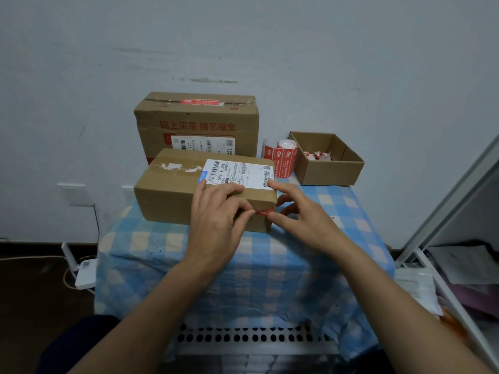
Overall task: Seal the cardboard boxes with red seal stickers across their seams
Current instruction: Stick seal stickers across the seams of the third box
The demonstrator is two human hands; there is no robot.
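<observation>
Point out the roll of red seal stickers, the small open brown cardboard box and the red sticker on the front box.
roll of red seal stickers (282, 157): head view, outer side.
small open brown cardboard box (332, 171): head view, front wall.
red sticker (263, 212): head view, its middle.

front box (167, 195): labelled | red sticker (264, 212): its near-right corner | rear box (194, 117): stickered
</observation>
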